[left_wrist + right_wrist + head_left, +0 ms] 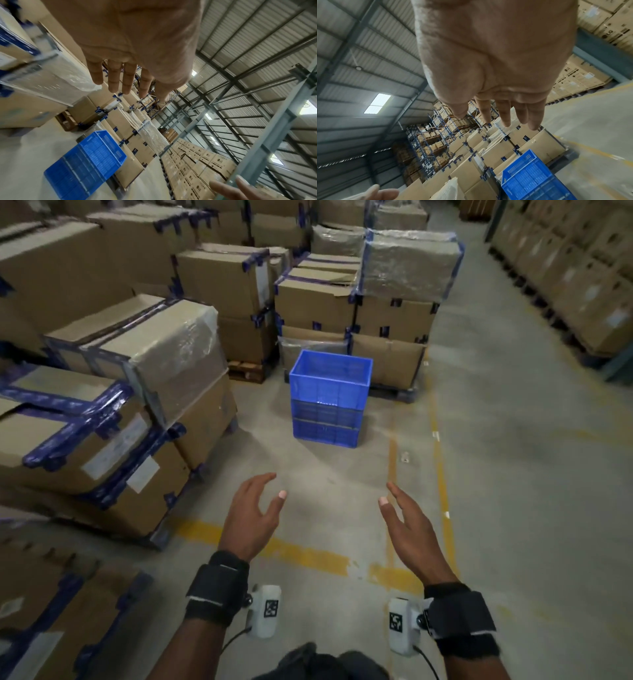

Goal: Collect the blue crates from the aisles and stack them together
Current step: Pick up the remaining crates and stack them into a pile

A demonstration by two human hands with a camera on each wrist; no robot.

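Note:
A stack of blue crates [329,402] stands on the concrete floor ahead, in front of pallets of cardboard boxes. The same stack shows in the left wrist view [87,163] and in the right wrist view [534,178]. My left hand [255,511] and my right hand [406,518] are held out in front of me, palms facing each other, well short of the crates. Both hands have relaxed, spread fingers and hold nothing. The left hand's fingers [118,79] and the right hand's fingers [505,115] point toward the boxes.
Taped cardboard boxes on pallets [113,412] line the left side. More boxes [387,302] stand right behind the crates. A rack of boxes [582,268] runs along the right. Yellow floor lines [442,474] mark the aisle between them.

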